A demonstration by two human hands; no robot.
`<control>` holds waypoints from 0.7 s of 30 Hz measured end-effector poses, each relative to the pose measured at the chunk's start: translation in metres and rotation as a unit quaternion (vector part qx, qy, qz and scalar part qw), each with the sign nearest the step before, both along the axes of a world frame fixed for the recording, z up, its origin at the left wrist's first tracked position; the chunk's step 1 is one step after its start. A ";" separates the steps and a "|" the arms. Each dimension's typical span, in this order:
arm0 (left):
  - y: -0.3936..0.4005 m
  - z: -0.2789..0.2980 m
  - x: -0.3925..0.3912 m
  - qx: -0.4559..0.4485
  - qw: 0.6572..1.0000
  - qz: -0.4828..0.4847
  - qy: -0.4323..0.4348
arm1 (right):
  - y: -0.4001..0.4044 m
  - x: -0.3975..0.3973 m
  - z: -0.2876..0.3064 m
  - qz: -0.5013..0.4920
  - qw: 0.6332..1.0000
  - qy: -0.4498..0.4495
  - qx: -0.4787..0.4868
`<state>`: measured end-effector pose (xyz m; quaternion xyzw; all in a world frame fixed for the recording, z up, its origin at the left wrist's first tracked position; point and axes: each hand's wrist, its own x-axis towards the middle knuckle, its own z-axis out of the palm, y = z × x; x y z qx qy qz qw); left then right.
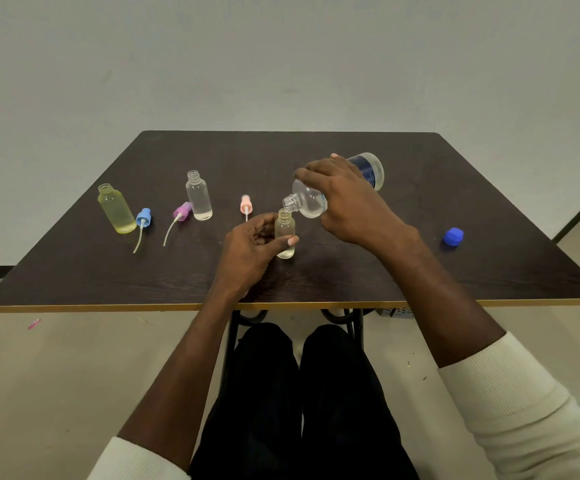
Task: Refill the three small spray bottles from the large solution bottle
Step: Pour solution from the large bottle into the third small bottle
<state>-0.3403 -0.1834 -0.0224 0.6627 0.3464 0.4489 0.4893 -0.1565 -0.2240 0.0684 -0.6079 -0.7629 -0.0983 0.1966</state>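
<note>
My right hand (347,199) grips the large clear solution bottle (307,199), tipped with its open neck just over the mouth of a small clear bottle (285,233). My left hand (250,251) holds that small bottle upright on the dark table (385,271); a little liquid lies at its bottom. A clear open small bottle (199,196) stands in the middle left with a little liquid in it. A yellowish open small bottle (117,209) stands at the far left.
Three spray heads lie loose on the table: a blue one (143,218), a purple one (182,211) and a pink one (246,204). The large bottle's blue cap (453,236) sits at the right. The table's front edge runs near my knees.
</note>
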 end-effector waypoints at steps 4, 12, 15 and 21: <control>0.002 0.000 0.000 -0.010 1.000 -0.003 -0.005 | 0.002 0.002 -0.007 -0.007 1.000 0.024 0.001; -0.002 0.004 0.001 -0.012 1.000 -0.011 -0.024 | -0.003 0.000 -0.020 -0.039 0.987 0.156 0.022; -0.002 0.003 0.001 -0.012 1.000 -0.006 -0.025 | -0.007 -0.002 -0.023 -0.054 0.953 0.294 0.052; -0.002 0.003 0.000 0.003 1.000 -0.001 0.000 | -0.011 0.003 -0.040 -0.084 0.886 0.450 0.069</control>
